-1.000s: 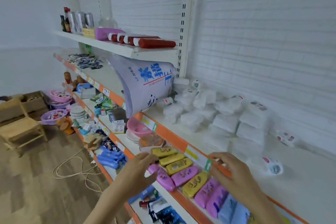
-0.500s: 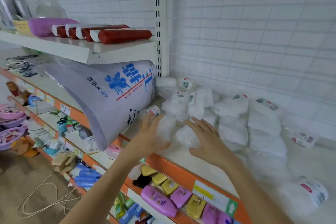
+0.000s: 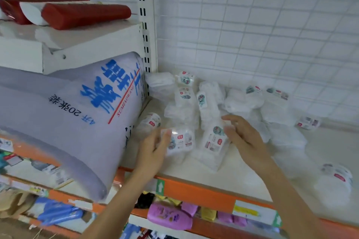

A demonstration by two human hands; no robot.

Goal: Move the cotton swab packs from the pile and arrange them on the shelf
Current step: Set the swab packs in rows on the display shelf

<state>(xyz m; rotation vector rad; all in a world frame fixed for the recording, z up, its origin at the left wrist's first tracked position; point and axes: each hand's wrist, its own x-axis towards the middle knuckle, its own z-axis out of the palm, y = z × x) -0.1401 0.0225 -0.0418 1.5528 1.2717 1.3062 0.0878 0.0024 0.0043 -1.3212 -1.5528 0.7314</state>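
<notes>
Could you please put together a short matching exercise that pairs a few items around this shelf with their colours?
Items:
1. tube on the upper shelf
2. big sack left of the swab packs
3. bottle on the shelf below
4. price strip on the shelf edge

Colours:
A. pink
B. orange
C. red
D. pale lilac with blue lettering

Pairs: 1-C, 2-D, 3-A, 4-B

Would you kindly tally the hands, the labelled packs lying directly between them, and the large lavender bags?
Hands: 2, left hand and right hand
Labelled packs between them: 2
Lavender bag: 1
Total: 5
</notes>
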